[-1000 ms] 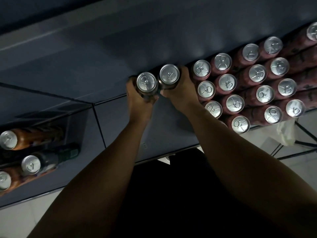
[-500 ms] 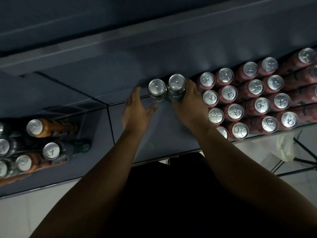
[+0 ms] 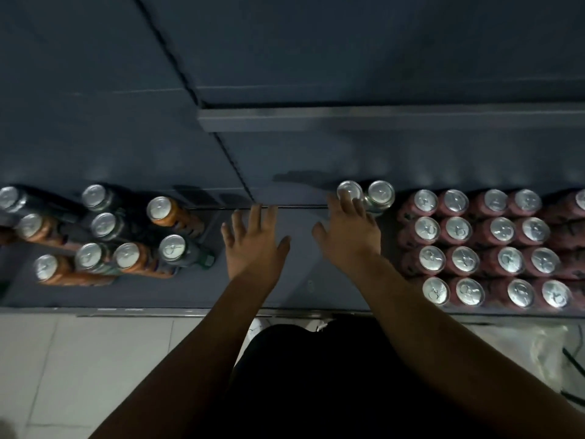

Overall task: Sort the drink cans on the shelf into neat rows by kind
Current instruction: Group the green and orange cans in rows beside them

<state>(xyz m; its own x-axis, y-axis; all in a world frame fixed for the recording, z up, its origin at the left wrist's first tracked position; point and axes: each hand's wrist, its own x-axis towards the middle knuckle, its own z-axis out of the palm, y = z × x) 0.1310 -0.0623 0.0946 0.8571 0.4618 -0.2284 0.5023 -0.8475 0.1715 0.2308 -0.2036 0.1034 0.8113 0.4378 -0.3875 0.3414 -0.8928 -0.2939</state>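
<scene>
Two dark cans (image 3: 381, 193) stand side by side at the back of the grey shelf (image 3: 294, 289), just left of a block of pink cans (image 3: 484, 248) set in neat rows. My right hand (image 3: 348, 236) hovers open in front of the two dark cans, fingertips over the left one. My left hand (image 3: 253, 239) is open, fingers spread, above the bare middle of the shelf. On the left stands a mixed, unordered group of orange cans (image 3: 160, 209) and dark cans (image 3: 104, 224).
A higher shelf edge (image 3: 380, 120) juts out above the back wall. Pale floor tiles (image 3: 95, 359) lie below the shelf's front edge. A crumpled clear plastic bag (image 3: 535, 346) lies on the floor at lower right.
Both hands have let go of the two dark cans, which now stand at the back of the shelf. The hands drew back and opened; the view swung left, showing the mixed cans.
</scene>
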